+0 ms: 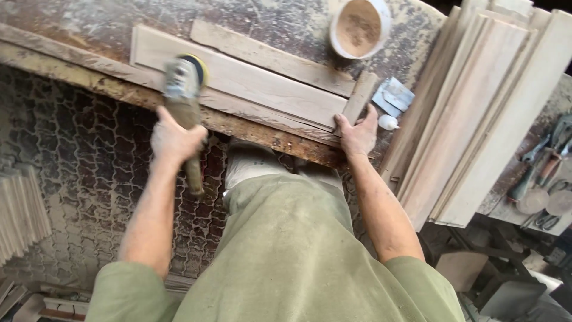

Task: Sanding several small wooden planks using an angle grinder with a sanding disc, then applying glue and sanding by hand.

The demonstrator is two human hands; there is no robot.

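Left hand: I see my left hand [174,141] wrapped tight around the body of an angle grinder [183,104], its yellow-backed disc lying on the wooden panel [250,83].
Right hand: my right hand [358,135] grips the panel's right end at the near table [77,27] edge, fingers closed on a short wooden strip [360,97] there.
Panel: flat, pale, lengthwise on the dusty table.
Nearby: a white tub of sawdust [359,27] beyond it; stacked boards [476,113] to the right; pliers [539,164] further right.
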